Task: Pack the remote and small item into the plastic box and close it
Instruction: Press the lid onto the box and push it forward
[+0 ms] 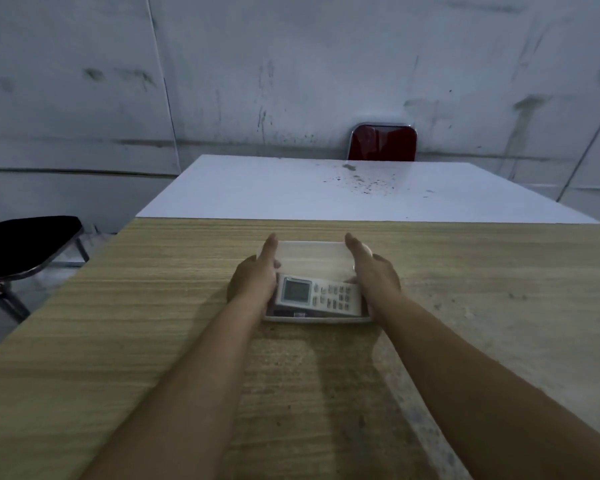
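Near the counter's (153, 306) front middle sits the clear plastic box (314, 261), a shallow rounded rectangle, with the remote (321, 295) lying crosswise in its 6 o'clock half, screen toward 9. A dark shape under the remote may be the small item (too hidden to tell). Left hand (257, 275) cups the box's 9 o'clock wall; right hand (373, 271) cups the 3 o'clock wall, both grips loosely spread against the sides, fingers pointing to 12. The translucent panel at 12 o'clock looks like the lid. To close it well, press evenly on both sides so the glossy, thin plastic seats without buckling on the matte wood-grain.
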